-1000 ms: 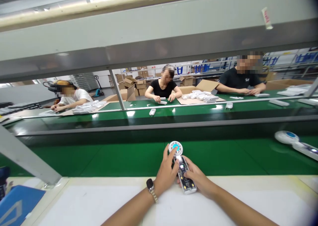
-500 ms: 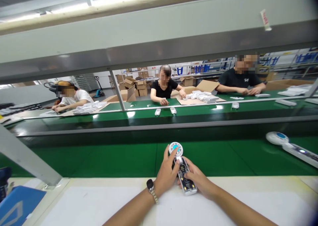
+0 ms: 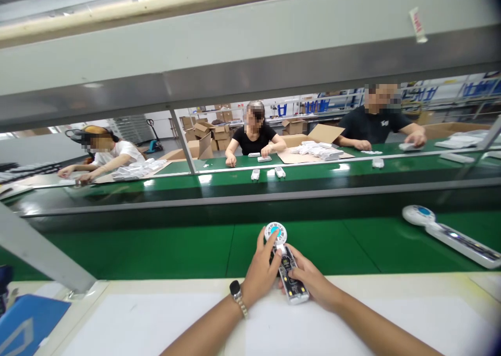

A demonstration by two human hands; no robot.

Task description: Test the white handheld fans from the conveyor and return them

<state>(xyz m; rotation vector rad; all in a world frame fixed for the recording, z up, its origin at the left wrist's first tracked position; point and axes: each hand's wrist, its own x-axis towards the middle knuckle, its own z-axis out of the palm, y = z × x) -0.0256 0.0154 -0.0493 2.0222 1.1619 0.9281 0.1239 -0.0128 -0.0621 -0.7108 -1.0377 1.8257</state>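
Observation:
Between my hands is a white handheld device [image 3: 296, 295] with an uncovered circuit board along its handle and a round, slotted head with a turquoise centre. My left hand [image 3: 261, 272] holds it around the neck, one finger lying on the turquoise centre. Lower down, my right hand [image 3: 311, 280] grips the handle from the right side, its thumb over the board. The device is tilted, head away from me, above the near edge of the green belt [image 3: 156, 251]. A similar device [image 3: 465, 246] lies on that belt at the right, a small light lit on its handle.
A pale worktop [image 3: 176, 314] lies under my forearms, with a blue object [image 3: 31, 324] at its left. A slanted post [image 3: 47, 251] stands left and a wide beam [image 3: 235, 63] crosses above. Beyond, several people work at another green belt [image 3: 219, 178] with white parts [image 3: 313, 151].
The device on the near belt has moved left, and white parts on the far belt have shifted right. My hands keep nearly the same hold. Co-workers' arms have moved.

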